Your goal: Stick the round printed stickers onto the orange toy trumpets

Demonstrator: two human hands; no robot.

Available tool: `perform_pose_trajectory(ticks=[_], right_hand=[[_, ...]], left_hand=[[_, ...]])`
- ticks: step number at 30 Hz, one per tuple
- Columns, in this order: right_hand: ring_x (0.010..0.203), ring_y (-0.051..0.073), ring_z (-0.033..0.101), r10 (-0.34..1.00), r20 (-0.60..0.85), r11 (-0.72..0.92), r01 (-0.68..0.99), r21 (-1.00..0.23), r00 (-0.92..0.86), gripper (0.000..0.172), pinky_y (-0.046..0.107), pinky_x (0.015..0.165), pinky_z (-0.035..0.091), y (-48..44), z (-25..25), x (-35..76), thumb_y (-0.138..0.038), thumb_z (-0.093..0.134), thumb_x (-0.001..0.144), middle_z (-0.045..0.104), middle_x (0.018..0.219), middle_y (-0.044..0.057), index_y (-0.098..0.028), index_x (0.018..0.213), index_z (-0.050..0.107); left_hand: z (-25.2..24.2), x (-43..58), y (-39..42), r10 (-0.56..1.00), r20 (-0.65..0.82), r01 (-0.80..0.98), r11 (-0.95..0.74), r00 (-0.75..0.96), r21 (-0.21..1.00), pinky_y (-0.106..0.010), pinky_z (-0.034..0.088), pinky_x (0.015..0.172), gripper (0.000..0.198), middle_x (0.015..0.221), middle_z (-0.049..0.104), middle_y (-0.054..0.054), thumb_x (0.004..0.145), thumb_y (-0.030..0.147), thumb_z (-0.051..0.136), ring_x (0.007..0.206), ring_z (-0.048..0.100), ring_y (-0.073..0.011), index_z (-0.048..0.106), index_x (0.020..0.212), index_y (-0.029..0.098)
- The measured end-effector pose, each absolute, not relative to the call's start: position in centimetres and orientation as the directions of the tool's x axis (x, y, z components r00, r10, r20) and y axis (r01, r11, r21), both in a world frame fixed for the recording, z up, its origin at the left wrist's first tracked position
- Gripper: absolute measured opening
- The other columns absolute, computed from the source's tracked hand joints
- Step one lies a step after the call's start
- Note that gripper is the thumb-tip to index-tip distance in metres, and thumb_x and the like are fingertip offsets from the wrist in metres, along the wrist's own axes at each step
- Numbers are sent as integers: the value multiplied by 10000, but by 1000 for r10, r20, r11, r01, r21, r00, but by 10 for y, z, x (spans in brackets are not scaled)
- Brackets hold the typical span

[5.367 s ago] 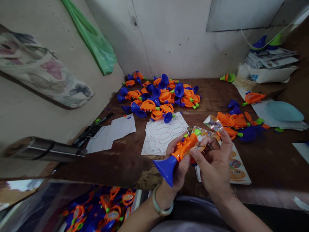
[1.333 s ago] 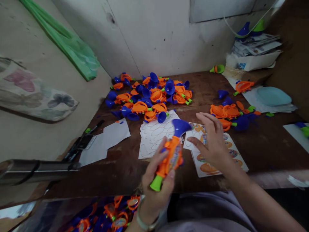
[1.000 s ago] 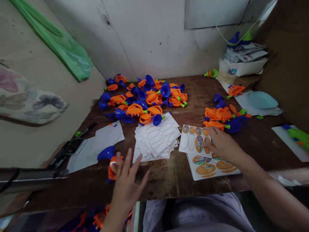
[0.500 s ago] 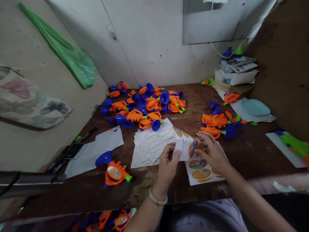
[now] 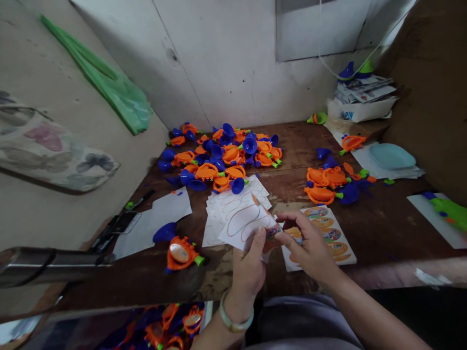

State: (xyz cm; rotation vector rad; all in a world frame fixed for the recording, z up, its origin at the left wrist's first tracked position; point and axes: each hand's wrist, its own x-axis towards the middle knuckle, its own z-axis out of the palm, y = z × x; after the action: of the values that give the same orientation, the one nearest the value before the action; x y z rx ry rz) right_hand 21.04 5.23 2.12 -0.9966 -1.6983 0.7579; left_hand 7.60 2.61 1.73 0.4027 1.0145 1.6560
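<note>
My left hand (image 5: pixel 250 267), with a bangle at the wrist, grips a curled sticker sheet (image 5: pixel 242 223) between thumb and fingers. White backing with oval cut lines faces up, and part of the printed side shows at its right edge. At that edge, the thumb and forefinger of my right hand (image 5: pixel 310 245) are pinched together on the sheet; whether a single sticker is between them is hidden. Under the right hand lies a stack of printed sticker sheets (image 5: pixel 345 248). Left of it are used backing sheets (image 5: pixel 215 223). An orange toy trumpet with an oval label (image 5: pixel 180 253) lies left of my hands.
A heap of orange and blue toy trumpets (image 5: pixel 231 155) covers the table's back middle. More trumpets (image 5: pixel 324 180) lie at right, near a light-blue dish (image 5: pixel 392 155). A metal tube (image 5: pixel 54 262) juts in from the left. Below the table edge are more trumpets (image 5: pixel 156 330).
The held sheet has turned and shifted left, bringing its white backing upward. My right hand has moved left and down with it, uncovering more of the printed stack. The view has shifted slightly.
</note>
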Motion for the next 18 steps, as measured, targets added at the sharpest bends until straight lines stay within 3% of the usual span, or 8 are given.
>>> perform_pose_trajectory(ticks=[4,6,9,13,18], right_hand=[[866,184,787,871,442,489,293,-822,-214,28,262,750,627,54,29,212,-237,769,997,822,950,17,-246,1022,759],[853,185,793,845,496,535,316,-784,-199,31,261,740,633,54,30,210,-236,775,998,818,914,16,-242,980,751],[870,198,805,761,639,624,401,-671,-115,25,290,762,654,52,26,206,-231,776,1003,823,919,29,-250,1003,760],[832,205,801,615,783,695,529,-487,-88,130,335,747,656,51,18,201,-184,745,1013,836,937,37,-286,1079,792],[828,193,769,577,805,727,536,-429,-138,253,333,745,620,54,16,198,-96,694,999,821,919,15,-302,1110,789]], left_hand=[[24,78,22,895,-221,-610,-69,-387,789,-270,683,761,468,887,872,-34,591,491,1072,789,835,-207,859,921,237],[24,78,19,898,-219,-599,-59,-381,799,-273,684,764,470,888,873,-50,600,523,1062,794,835,-210,861,902,223],[19,78,16,895,-228,-580,-41,-384,814,-307,684,855,488,1026,880,-62,658,558,1026,951,841,-239,856,985,238],[12,80,14,866,-279,-591,-24,-416,806,-376,648,1036,527,1238,846,-33,720,531,993,1203,790,-273,819,1162,303],[17,80,15,829,-351,-611,15,-435,792,-359,671,960,519,1119,864,-29,663,548,995,1123,815,-279,813,1062,270]])
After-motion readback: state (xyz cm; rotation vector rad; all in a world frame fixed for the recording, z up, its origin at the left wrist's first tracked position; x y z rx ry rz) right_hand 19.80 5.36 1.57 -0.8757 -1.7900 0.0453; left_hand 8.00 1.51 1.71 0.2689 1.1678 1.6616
